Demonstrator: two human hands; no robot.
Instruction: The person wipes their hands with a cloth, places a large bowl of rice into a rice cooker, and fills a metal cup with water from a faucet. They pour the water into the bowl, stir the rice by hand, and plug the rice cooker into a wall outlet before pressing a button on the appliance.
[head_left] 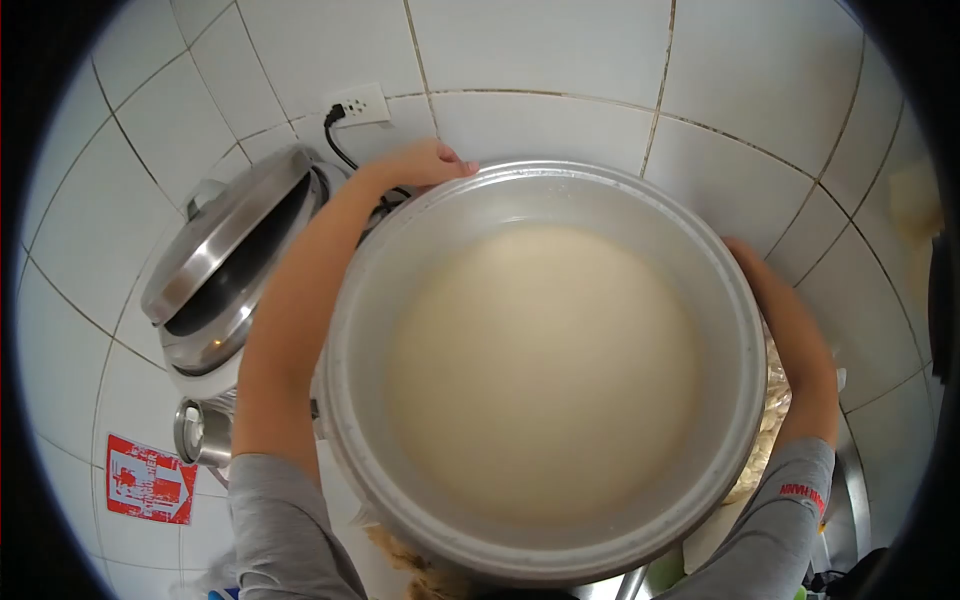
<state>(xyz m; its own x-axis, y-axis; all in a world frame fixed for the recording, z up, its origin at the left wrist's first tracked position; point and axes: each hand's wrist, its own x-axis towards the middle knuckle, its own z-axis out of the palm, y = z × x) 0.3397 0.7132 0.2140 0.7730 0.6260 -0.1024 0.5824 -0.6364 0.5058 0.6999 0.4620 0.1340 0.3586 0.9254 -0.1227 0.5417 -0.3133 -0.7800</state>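
A large round metal pot [362, 420] fills the middle of the head view, close to me. Cloudy, whitish liquid [545, 370] lies inside it, and I cannot make out what is beneath the surface. My left hand [440, 163] grips the pot's far left rim, its thumb against the edge and the other fingers mostly hidden. Around the far right side goes my right hand [738, 250], pressed to the outer wall with its fingers out of sight behind the pot. Both forearms hug the pot's sides.
Left of the pot stands a steel cooker [215, 345] with its lid [235, 235] tilted ajar. A black plug [335, 115] sits in a wall outlet [362, 105]. Below the cooker is a small metal cup [205, 432]. Clear bagged goods [772, 410] show at right. White tiles surround everything.
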